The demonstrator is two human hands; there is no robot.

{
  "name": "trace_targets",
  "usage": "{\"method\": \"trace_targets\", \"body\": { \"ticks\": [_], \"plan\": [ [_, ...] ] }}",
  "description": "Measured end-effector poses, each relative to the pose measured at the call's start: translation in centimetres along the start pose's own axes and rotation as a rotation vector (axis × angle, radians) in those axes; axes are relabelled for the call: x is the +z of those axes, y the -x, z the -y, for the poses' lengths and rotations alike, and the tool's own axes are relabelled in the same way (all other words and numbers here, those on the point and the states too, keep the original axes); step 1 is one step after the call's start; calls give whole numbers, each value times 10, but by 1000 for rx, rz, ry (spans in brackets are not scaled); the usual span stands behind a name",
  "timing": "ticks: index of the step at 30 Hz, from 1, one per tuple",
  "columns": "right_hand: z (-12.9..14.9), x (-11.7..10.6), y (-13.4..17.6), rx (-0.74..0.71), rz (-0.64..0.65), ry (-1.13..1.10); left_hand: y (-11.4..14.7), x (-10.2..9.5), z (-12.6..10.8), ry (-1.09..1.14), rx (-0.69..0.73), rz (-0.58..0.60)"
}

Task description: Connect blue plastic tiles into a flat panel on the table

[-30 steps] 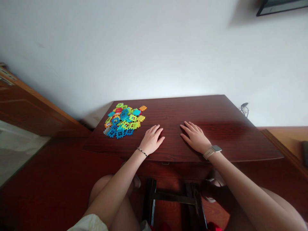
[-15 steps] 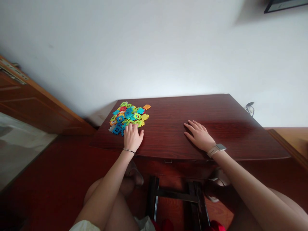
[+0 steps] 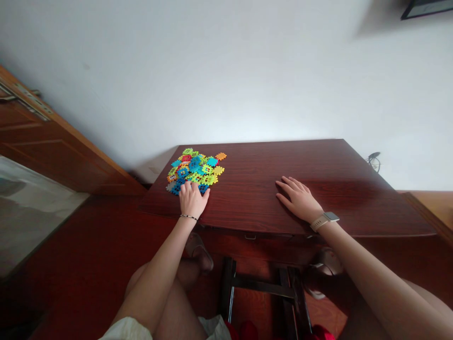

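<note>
A heap of plastic interlocking tiles [image 3: 196, 164] with notched edges lies at the table's left end, in blue, green, yellow, orange and red. My left hand [image 3: 193, 200] reaches over the heap's near edge. Its fingers are bent down onto the tiles and its thumb stands apart on the right; the fingertips are partly hidden, and no tile is lifted. Well to the right, my right hand [image 3: 297, 198] lies flat on the dark wooden table [image 3: 255, 179], palm down, fingers spread, holding nothing.
A white wall [image 3: 255, 85] rises behind the table. At the left stands a wooden door [image 3: 53, 146]. A black cable [image 3: 374, 160] hangs beyond the table's right edge. Beneath the near edge are a small drawer handle [image 3: 250, 237] and a dark stool frame [image 3: 262, 285].
My left hand has shifted slightly left along the heap's near edge, and a blue tile now shows beside its thumb. My right hand stays in place. The whole view has moved a little.
</note>
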State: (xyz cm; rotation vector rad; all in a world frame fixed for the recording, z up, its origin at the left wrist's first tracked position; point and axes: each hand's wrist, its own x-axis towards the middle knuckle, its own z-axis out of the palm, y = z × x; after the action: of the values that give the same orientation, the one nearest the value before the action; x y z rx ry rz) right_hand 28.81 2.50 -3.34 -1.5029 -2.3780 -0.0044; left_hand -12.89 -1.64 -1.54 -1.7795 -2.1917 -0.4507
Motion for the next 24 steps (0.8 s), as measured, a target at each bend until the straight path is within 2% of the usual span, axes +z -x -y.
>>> {"method": "trace_targets", "body": {
  "ticks": [17,24],
  "plan": [
    [2,-1,0,-3,-8,-13,-7,-11,-16,53,-87,125],
    [4,-2,0,-4,-11,-16,-12,-3,-14,130,-75,165]
  ]
}}
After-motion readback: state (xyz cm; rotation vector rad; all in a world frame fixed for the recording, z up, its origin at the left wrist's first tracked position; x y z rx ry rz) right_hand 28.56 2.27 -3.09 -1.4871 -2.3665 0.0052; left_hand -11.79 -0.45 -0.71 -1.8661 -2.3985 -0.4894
